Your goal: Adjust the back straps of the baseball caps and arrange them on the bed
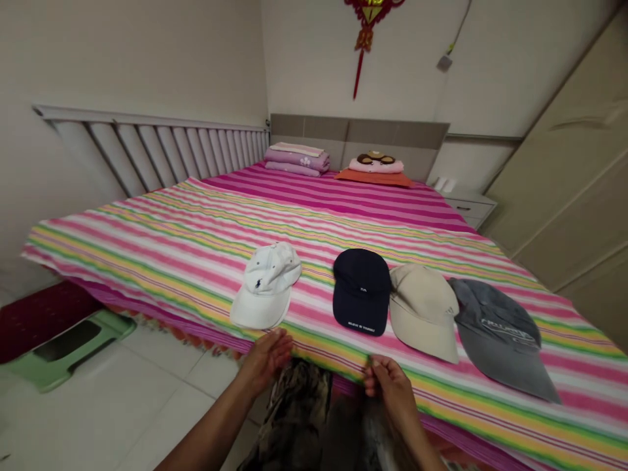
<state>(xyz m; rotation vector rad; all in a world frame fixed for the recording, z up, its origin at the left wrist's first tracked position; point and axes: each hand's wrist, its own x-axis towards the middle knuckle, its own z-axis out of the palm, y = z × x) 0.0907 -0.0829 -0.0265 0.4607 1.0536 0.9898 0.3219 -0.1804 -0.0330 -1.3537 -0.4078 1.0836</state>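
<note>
A white baseball cap (269, 284) with a small dark emblem lies on the striped sheet (161, 242), its brim toward me. Just below that brim hovers my left hand (269, 353), fingers loosely spread and holding nothing. My right hand (390, 383) is at the bed's front edge, below a navy cap (362, 291) with small white lettering; its fingers are loosely bent, with nothing visible in them. A beige cap (424, 311) touches the navy one on its right. Farther right, a grey cap (503, 337) with light lettering lies against the beige one.
Folded purple bedding (297, 160) and a pink-and-orange pile (375, 169) rest near the headboard (314, 131). A white railing (161, 147) runs along the left. A green stool (73, 347) stands on the tiled floor. A nightstand (468, 206) is at the back right.
</note>
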